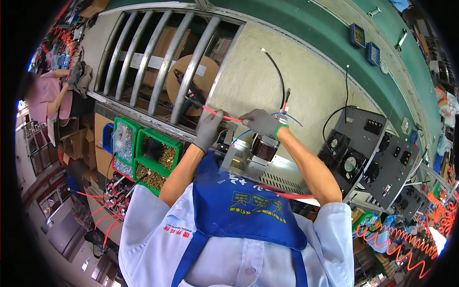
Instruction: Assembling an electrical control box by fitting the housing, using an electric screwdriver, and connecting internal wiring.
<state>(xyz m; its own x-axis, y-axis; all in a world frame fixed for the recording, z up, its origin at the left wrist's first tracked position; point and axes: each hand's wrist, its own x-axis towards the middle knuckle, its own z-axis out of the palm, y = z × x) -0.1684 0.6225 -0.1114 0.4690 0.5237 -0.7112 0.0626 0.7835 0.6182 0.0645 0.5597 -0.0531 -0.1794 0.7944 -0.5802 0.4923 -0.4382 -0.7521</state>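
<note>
Both my hands wear grey gloves. My left hand [209,128] pinches a thin red wire [224,116] that runs rightward to my right hand [260,122], which grips its other end together with blue and black leads. Just below my hands sits an open metal chassis [267,170] with a copper-wound transformer [265,146]. A black cable [279,76] rises from my right hand onto the beige bench top [306,81].
Green bins [155,155] of brass parts stand to the left. A roller rack [158,62] with cardboard reels lies behind. Finished grey units with fans [368,153] stand on the right. Small blue trays [363,43] sit on the green conveyor. Another person in pink [45,98] works far left.
</note>
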